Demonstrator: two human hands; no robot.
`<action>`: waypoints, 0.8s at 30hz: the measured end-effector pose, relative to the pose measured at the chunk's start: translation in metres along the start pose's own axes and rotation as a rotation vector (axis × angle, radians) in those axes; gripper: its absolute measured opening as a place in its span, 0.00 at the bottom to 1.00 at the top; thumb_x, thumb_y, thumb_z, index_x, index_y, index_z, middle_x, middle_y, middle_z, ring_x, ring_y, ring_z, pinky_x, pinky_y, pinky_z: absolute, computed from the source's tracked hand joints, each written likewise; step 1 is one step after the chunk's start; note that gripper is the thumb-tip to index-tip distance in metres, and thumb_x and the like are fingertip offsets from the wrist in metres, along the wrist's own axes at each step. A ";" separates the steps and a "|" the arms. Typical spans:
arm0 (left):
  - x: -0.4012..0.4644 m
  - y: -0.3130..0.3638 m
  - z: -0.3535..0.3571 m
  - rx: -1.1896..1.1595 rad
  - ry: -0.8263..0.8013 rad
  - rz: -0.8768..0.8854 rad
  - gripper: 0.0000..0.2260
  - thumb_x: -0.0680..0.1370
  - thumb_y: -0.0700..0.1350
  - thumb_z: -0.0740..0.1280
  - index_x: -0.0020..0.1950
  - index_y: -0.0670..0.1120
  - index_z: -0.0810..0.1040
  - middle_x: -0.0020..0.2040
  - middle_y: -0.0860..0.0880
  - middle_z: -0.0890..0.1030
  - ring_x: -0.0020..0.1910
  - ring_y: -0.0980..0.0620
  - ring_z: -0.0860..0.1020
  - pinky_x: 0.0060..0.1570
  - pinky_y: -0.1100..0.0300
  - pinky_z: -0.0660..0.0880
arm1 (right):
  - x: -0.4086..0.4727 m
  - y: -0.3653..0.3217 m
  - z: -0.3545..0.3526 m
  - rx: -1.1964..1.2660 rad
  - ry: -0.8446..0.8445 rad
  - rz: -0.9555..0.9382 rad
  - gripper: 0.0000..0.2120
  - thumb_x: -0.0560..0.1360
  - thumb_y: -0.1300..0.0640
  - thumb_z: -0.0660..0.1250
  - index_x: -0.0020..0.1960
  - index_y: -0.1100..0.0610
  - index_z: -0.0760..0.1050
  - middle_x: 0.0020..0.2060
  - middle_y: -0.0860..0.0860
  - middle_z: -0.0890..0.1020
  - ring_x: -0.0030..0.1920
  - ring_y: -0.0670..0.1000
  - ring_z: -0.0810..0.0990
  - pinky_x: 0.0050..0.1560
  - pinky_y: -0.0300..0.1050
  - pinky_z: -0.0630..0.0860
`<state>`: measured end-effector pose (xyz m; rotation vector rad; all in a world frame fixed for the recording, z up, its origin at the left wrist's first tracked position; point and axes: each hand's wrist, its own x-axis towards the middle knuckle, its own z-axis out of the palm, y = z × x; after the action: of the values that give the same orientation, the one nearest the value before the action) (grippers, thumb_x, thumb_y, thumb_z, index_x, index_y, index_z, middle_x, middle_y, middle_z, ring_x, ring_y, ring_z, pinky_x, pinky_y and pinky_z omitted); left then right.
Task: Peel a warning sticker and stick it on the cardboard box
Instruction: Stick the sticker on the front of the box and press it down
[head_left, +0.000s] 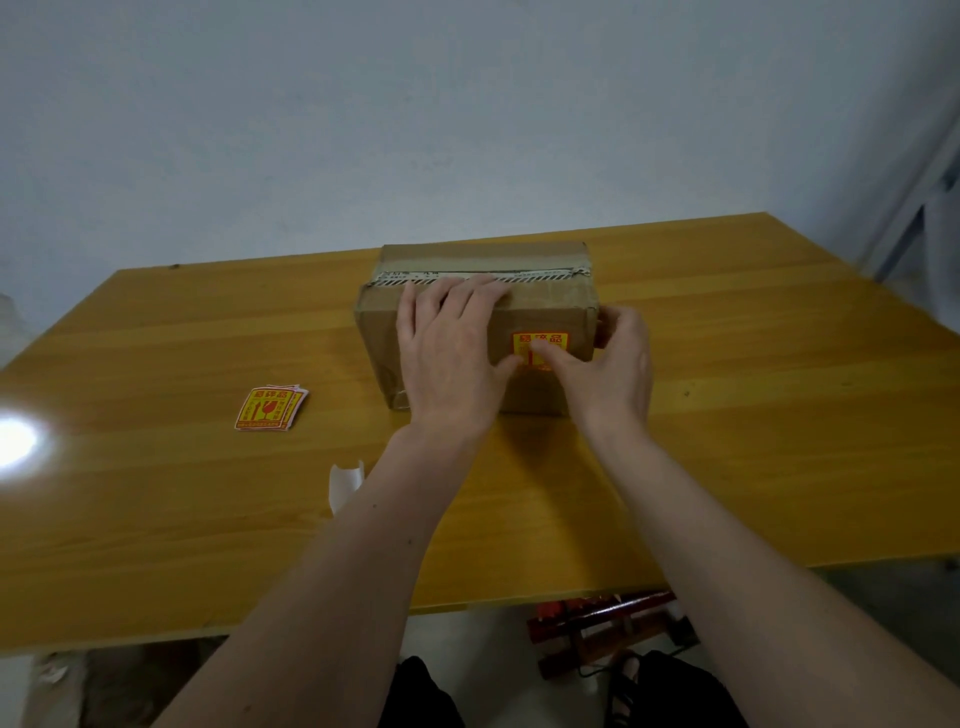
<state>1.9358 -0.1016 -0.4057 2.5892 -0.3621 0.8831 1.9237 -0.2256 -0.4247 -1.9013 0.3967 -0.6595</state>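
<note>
Left hand (447, 358) lies flat, fingers spread, on the cardboard box (540, 291); right hand (608, 358) apparently thumb-presses the warning sticker (540, 340).

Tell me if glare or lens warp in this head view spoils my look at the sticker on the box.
Head view: a bright glare spot sits on the table at far left, well off the cardboard box; wide-angle bending shows at the frame edges; the image is soft, so the warning sticker print is not crisp, and both hands cover its lower part.

Wooden table (727, 415), pale bare wall (415, 104) behind, lamp glare (15, 441) (left edge)
</note>
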 end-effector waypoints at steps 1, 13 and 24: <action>0.001 0.000 0.000 -0.008 0.002 -0.007 0.28 0.64 0.51 0.77 0.62 0.53 0.74 0.62 0.54 0.78 0.67 0.50 0.70 0.74 0.48 0.51 | 0.001 0.000 0.000 -0.008 0.003 -0.007 0.28 0.63 0.49 0.77 0.58 0.55 0.70 0.54 0.52 0.77 0.53 0.51 0.77 0.49 0.46 0.75; 0.003 -0.003 0.005 -0.050 0.049 -0.007 0.24 0.66 0.55 0.74 0.61 0.52 0.76 0.60 0.53 0.80 0.65 0.48 0.71 0.71 0.49 0.56 | 0.008 0.021 -0.009 0.091 -0.048 -0.062 0.17 0.66 0.57 0.76 0.52 0.52 0.75 0.50 0.54 0.80 0.43 0.47 0.77 0.40 0.33 0.75; 0.003 -0.005 0.004 -0.025 0.008 0.002 0.30 0.62 0.48 0.78 0.62 0.53 0.74 0.62 0.54 0.78 0.65 0.48 0.70 0.69 0.49 0.58 | 0.005 0.019 -0.001 -0.158 -0.039 -0.158 0.32 0.63 0.50 0.78 0.61 0.56 0.68 0.56 0.52 0.72 0.54 0.52 0.75 0.51 0.49 0.77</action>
<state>1.9418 -0.0992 -0.4082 2.5627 -0.3711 0.8836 1.9275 -0.2373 -0.4398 -2.1086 0.2822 -0.7117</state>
